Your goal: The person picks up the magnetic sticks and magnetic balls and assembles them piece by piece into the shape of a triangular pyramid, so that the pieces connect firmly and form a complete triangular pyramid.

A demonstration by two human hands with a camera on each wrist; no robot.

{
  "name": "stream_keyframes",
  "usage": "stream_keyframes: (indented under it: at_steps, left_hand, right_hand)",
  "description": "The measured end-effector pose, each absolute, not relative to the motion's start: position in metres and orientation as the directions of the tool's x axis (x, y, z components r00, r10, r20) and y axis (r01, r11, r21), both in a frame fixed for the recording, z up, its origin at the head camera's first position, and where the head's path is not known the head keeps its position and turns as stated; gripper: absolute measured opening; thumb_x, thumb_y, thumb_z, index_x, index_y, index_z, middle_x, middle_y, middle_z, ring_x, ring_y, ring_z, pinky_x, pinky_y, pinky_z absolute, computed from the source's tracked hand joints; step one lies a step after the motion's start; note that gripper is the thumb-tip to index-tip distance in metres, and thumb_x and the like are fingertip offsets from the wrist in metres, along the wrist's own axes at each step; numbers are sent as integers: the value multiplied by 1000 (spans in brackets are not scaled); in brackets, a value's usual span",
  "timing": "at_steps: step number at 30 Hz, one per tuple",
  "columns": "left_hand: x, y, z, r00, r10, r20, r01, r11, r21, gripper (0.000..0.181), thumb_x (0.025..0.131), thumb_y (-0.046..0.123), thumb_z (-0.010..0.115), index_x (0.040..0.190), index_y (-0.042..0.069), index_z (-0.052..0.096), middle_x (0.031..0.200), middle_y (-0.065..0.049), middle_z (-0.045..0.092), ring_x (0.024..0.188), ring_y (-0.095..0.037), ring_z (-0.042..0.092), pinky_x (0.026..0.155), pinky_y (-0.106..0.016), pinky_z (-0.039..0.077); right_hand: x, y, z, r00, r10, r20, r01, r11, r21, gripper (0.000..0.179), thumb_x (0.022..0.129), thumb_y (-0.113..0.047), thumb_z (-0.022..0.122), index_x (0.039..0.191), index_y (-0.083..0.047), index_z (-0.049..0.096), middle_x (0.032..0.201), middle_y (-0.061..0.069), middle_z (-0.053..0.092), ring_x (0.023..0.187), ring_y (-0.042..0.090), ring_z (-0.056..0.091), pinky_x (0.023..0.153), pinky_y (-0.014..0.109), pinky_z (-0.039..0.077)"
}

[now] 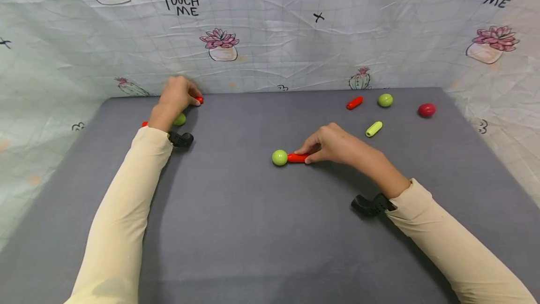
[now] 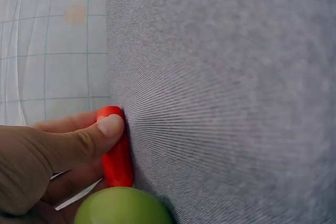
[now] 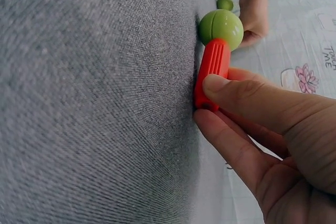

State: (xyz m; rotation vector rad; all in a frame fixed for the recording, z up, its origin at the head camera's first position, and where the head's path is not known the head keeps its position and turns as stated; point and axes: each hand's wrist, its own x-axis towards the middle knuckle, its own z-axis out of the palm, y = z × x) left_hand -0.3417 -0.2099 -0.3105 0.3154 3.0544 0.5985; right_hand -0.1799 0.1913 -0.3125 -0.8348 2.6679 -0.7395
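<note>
At the back left of the grey table, my left hand (image 1: 175, 97) pinches a short red stick (image 2: 117, 163) between thumb and fingers. Just below that stick in the left wrist view is a green ball (image 2: 123, 208); whether the two are joined I cannot tell. Near the middle of the table, my right hand (image 1: 337, 145) grips a second red stick (image 3: 214, 64), which has grooves along its side. Its far end meets another green ball (image 3: 220, 27), in line with it. A bit of red (image 1: 145, 124) shows beside the left wrist, mostly hidden by the arm.
Toward the back right lie a red stick (image 1: 355, 102), a green ball (image 1: 385, 100), a yellow-green stick (image 1: 373, 129) and a dark red ball (image 1: 426, 110). A printed white cloth (image 1: 270, 36) hangs along the table's back edge.
</note>
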Motion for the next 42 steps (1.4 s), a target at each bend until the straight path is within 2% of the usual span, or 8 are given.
stream_keyframes:
  at_steps: [6, 11, 15, 19, 26, 31, 37, 42]
  left_hand:
    - [-339, -213, -316, -965, 254, 56, 257, 896, 363, 21, 87, 7, 81, 106, -2, 78, 106, -20, 75, 110, -39, 62, 93, -52, 49]
    - [-334, -208, -320, -937, 335, 98, 347, 862, 370, 18, 86, 6, 81, 102, -3, 77, 101, -21, 75, 102, -38, 67, 89, -49, 50]
    - [-329, -194, -317, -920, 372, 125, 388, 810, 440, 17, 85, 4, 80, 101, -2, 76, 101, -21, 75, 98, -35, 71, 79, -34, 52]
    - [-320, -173, -309, -910, 390, 140, 404, 761, 507, 17, 86, 4, 79, 102, -1, 75, 105, -19, 75, 101, -33, 71, 73, -21, 47]
    - [-301, -143, -301, -893, 437, 107, 412, 700, 584, 19, 90, 10, 79, 107, 3, 74, 106, -13, 76, 100, -25, 72, 82, -34, 51]
    - [-287, -131, -301, -869, 485, 93, 414, 613, 672, 20, 90, 8, 78, 108, 3, 72, 106, -13, 76, 100, -23, 72, 82, -31, 57]
    - [-274, -120, -303, -828, 553, 98, 435, 521, 735, 29, 92, 7, 76, 120, 5, 73, 113, -11, 75, 104, -24, 73, 85, -33, 58]
    - [-265, -112, -305, -820, 570, 50, 369, 462, 807, 26, 91, 12, 78, 116, 6, 75, 113, -5, 75, 101, -17, 74, 82, -31, 56]
  right_hand:
    - [-177, 189, -313, -809, -581, -89, -448, 707, -547, 29, 80, -9, 87, 108, -14, 82, 92, -3, 78, 85, 10, 70, 69, 26, 56]
    - [-174, 190, -314, -795, -600, -85, -461, 689, -559, 29, 80, -8, 87, 108, -14, 82, 93, -4, 78, 88, 11, 70, 72, 27, 57]
    - [-174, 190, -314, -794, -603, -79, -466, 688, -556, 29, 80, -8, 87, 108, -14, 82, 92, -5, 78, 88, 10, 69, 73, 29, 57]
    - [-174, 191, -313, -796, -600, -81, -464, 690, -555, 30, 80, -7, 87, 108, -14, 82, 92, -5, 78, 86, 9, 69, 72, 28, 57]
    - [-175, 190, -314, -792, -606, -75, -471, 684, -558, 30, 80, -7, 87, 109, -13, 82, 93, -4, 78, 86, 10, 69, 72, 28, 57]
    - [-176, 190, -314, -787, -612, -72, -477, 679, -558, 29, 80, -7, 86, 109, -13, 82, 94, -4, 78, 89, 11, 70, 73, 29, 58]
    - [-178, 189, -312, -783, -618, -73, -485, 680, -550, 28, 81, -7, 86, 108, -13, 82, 94, -3, 78, 87, 10, 70, 73, 29, 58]
    - [-180, 189, -312, -784, -616, -78, -483, 684, -546, 28, 81, -6, 85, 109, -12, 81, 94, -1, 79, 84, 9, 69, 69, 26, 57]
